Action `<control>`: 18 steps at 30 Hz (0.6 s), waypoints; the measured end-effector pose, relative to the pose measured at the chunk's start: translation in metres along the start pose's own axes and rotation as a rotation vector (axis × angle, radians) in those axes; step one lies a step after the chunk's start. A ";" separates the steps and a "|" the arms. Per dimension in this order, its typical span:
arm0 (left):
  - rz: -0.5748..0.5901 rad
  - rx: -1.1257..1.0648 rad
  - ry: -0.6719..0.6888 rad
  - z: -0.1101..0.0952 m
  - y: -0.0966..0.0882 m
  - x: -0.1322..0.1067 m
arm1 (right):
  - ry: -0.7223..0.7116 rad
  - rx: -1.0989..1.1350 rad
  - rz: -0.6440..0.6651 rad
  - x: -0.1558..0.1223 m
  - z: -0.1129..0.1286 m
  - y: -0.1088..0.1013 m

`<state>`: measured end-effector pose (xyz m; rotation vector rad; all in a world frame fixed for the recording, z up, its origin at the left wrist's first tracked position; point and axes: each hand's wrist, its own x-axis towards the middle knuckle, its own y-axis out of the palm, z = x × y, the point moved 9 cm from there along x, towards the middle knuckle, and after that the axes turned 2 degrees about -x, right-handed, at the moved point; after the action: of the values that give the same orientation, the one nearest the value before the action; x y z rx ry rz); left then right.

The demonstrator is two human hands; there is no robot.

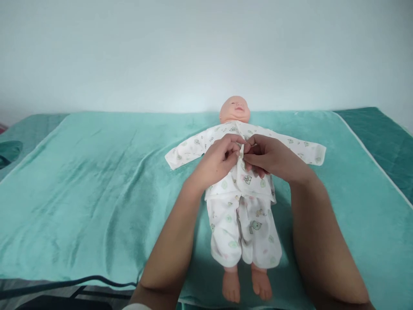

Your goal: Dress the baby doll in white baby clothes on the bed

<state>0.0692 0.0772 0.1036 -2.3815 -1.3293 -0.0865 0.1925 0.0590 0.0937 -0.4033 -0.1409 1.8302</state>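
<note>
A baby doll (235, 109) lies on its back, head toward the wall and bare feet toward me. It wears a white printed shirt (247, 180) with long sleeves spread to both sides, and matching pants (260, 232). Over the chest, my left hand (223, 156) pinches the shirt's front edge near the middle seam. Close beside it, my right hand (266, 156) also has its fingertips closed on the front opening. The fingertips of both hands nearly meet there. Whatever fastening lies between them is too small and covered to make out.
A light green plush cloth (90, 185) with creases lies under the doll. Darker green fabric (380, 142) shows at the right and left ends. A white wall (161, 51) rises behind. Along the lower left edge runs a dark cord or bar (67, 283).
</note>
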 end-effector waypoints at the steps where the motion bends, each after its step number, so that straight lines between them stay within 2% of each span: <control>1: 0.000 -0.007 -0.008 0.001 0.000 0.000 | -0.014 0.015 0.022 0.000 0.001 0.001; 5: 0.008 -0.016 -0.022 0.001 0.001 0.000 | -0.033 0.062 0.084 0.000 0.001 0.004; 15: 0.003 -0.136 -0.068 0.008 -0.001 -0.002 | 0.005 0.029 0.008 0.002 -0.003 0.002; 18: -0.004 -0.188 -0.075 0.010 -0.003 -0.002 | -0.034 0.052 0.053 0.001 0.000 0.003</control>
<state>0.0646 0.0806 0.0952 -2.5610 -1.4158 -0.1298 0.1891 0.0589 0.0923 -0.3427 -0.1067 1.8891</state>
